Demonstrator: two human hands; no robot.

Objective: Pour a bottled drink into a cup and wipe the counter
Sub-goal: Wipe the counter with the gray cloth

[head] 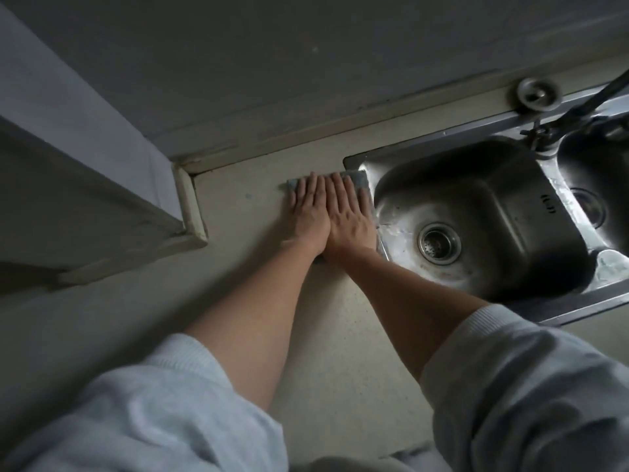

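Left hand: the left hand (308,212) is flat, palm down, fingers straight and close together, pressing on the cloth.
Right hand: the right hand (349,216) lies the same way, flat and straight-fingered, pressing on the same cloth.
Hands together: side by side, inner edges touching from wrist to fingers, both arms stretched out away from the body.
Cloth: the grey-blue cloth (292,186) lies spread on the counter under both palms; only its far edge and two corners peek out past the fingertips.
Cloth position: far part of the counter, just beside the sink's left rim, near the back wall strip.
Counter: the pale counter (238,233) runs from the near edge up to the wall; a small bluish speck sits left of the cloth.
Sink: the steel sink (442,141) is right of the hands, its round drain (439,242) in the basin floor; a second basin (592,172) shows at the right edge.
Behind the sink: a round metal plug (537,93) sits at the wall, and a dark tap (585,100) angles in from the top right.
Sleeves: light sleeves (136,403), pushed up, forearms bare.
Left side: a pale cabinet (68,199) juts over the counter.
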